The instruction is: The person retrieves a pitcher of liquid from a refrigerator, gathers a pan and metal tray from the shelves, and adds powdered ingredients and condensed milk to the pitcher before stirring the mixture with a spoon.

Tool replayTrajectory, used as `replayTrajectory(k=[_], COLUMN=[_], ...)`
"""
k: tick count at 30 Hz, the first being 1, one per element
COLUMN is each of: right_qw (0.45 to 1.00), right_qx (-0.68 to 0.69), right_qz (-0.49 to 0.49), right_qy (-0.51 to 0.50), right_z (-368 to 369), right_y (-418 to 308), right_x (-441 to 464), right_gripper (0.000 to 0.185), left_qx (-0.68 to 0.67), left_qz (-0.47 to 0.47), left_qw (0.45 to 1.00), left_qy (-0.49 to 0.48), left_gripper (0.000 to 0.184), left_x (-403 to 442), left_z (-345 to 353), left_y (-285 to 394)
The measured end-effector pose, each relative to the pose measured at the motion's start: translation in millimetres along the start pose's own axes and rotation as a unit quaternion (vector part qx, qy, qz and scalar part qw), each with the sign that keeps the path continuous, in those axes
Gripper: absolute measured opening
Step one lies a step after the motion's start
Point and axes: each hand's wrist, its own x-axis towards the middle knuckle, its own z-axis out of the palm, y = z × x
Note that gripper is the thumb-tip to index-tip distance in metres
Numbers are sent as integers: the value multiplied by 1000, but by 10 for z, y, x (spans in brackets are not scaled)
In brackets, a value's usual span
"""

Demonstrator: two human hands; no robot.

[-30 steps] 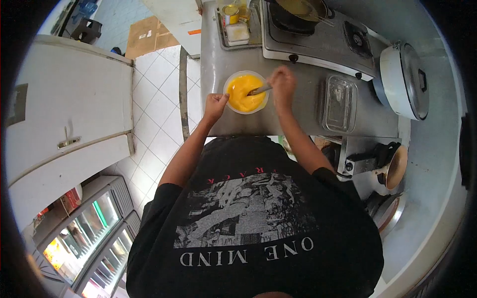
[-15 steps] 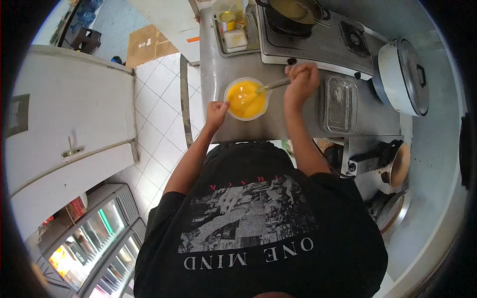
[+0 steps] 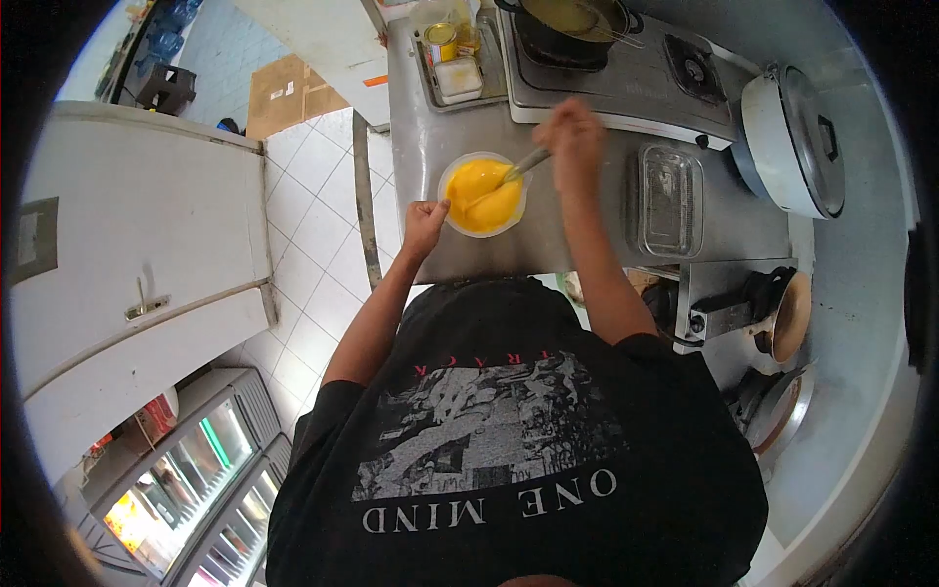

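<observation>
A pale, translucent round bowl [image 3: 486, 234] stands on the steel counter, holding bright yellow liquid [image 3: 469, 186] that looks like beaten egg. My left hand [image 3: 424, 228] pinches the bowl's left rim, thumb on the edge. Closed around the handle of a slim metal utensil [image 3: 529, 164], my right hand [image 3: 572, 137] is above and right of the bowl, smeared by motion. The utensil slants down into the liquid, which hides its tip, so I cannot tell whether it is a fork or a spoon.
Behind the bowl is a gas stove [image 3: 616, 88] bearing a black pot [image 3: 567, 57] with a wire strainer. A tray [image 3: 497, 90] with a can and a tub sits back left. Rightward are a clear rectangular container [image 3: 670, 201] and a large lidded pot [image 3: 778, 147].
My right hand has shifted left and toward the stove, and the utensil tilts more steeply. Swirls in the yellow liquid have changed. My left hand stays on the rim.
</observation>
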Motion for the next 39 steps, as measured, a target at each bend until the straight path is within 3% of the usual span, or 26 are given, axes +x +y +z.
replayTrajectory(k=[1,4,7,10,13,16,18,20,22,23,26,29,32,33,36,37,39], right_qw=[995,995,990,976,992,991,989,990,992,980,996,995,990,995,955,986,986], right_qx=[43,-7,-17,199,-91,-36,117,103,-80,-97,41,41,-55,-35,79,32,-65], right_qz=[-40,24,124,-34,62,98,-10,-26,57,107,14,45,75,91,18,49,106], right_qy=[78,97,-69,84,56,-78,89,89,-77,-136,76,77,-106,13,284,154,-110], right_z=[-14,167,42,-142,234,21,14,70,265,166,90,231,126,142,297,274,156], right_y=[-172,542,397,192,686,268,245,346,469,500,-107,682,464,61,274,397,580], right_x=[63,-266,-99,54,-346,-16,34,-18,-212,-52,161,-222,26,80,-124,-176,-209], right_gripper=[18,16,18,20,21,21,21,21,19,19,19,18,17,17,17,17,17], left_qx=[0,0,-10,-11,-2,8,4,6,13,17,7,3,5,7,8,10,12], left_qz=[5,16,17,14,18,5,8,15,15,12,5,11,11,6,-3,2,13], left_qw=[1000,1000,1000,1000,1000,1000,1000,1000,1000,1000,1000,1000,1000,1000,1000,1000,1000], left_qy=[0,-8,-14,-9,-8,0,-5,-10,-13,-10,-11,-10,-22,-26,-8,-7,-7], left_gripper=[56,56,55,54,54,55,55,55,54,54,54,54,54,54,55,55,55], left_x=[15,-7,21,18,0,-5,13,32,2,-16,-10,-39,-8,-26,15,-17,-38], left_z=[-1,-17,-22,-44,-26,-14,-23,-36,-37,-30,-16,-32,-27,-50,-8,-14,-4], left_y=[5,-27,-74,-45,-6,4,-43,-101,-7,36,40,100,146,139,-27,40,168])
